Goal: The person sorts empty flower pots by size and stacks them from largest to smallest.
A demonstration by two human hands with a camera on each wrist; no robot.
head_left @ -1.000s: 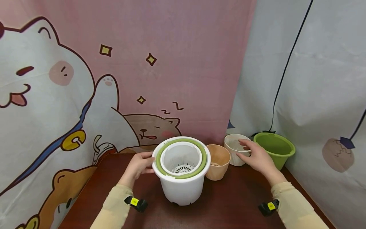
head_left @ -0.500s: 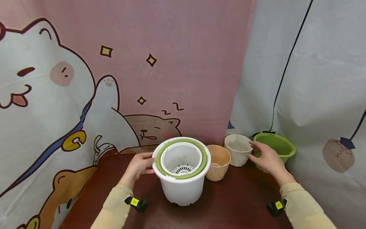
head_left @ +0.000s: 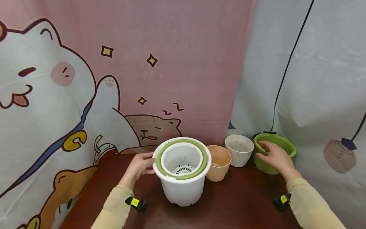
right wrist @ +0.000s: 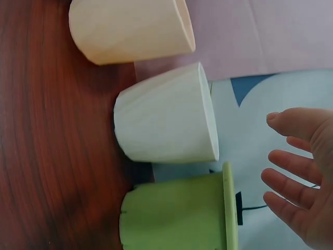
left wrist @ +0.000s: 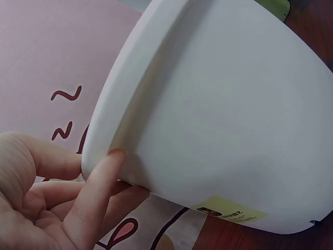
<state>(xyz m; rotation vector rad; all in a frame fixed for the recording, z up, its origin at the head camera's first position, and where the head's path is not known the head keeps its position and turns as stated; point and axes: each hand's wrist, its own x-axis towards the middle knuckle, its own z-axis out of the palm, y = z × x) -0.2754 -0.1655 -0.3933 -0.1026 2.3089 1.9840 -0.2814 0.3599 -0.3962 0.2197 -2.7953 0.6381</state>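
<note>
The left hand (head_left: pixel 140 165) pinches the rim of the large round white plastic pot (head_left: pixel 184 192), as it did a second ago; nested inside are a green-rimmed pot (head_left: pixel 205 160) and a smaller white pot (head_left: pixel 175 157). Just beside stand a peach faceted plastic pot (head_left: pixel 218 173) and an off-white faceted pot (head_left: pixel 240 159) — the right hand (head_left: pixel 276 156) has moved off this one, making the round green plastic pot (head_left: pixel 261 165) its nearest thing. Its fingers are spread, holding nothing; the hands are well apart. A reddish-brown, wood-grained surface (head_left: pixel 243 197) carries the pots. Behind hang a pink cartoon-animal cloth (head_left: pixel 186 63) and — farther right — a pale grey cloth (head_left: pixel 314 79).
</note>
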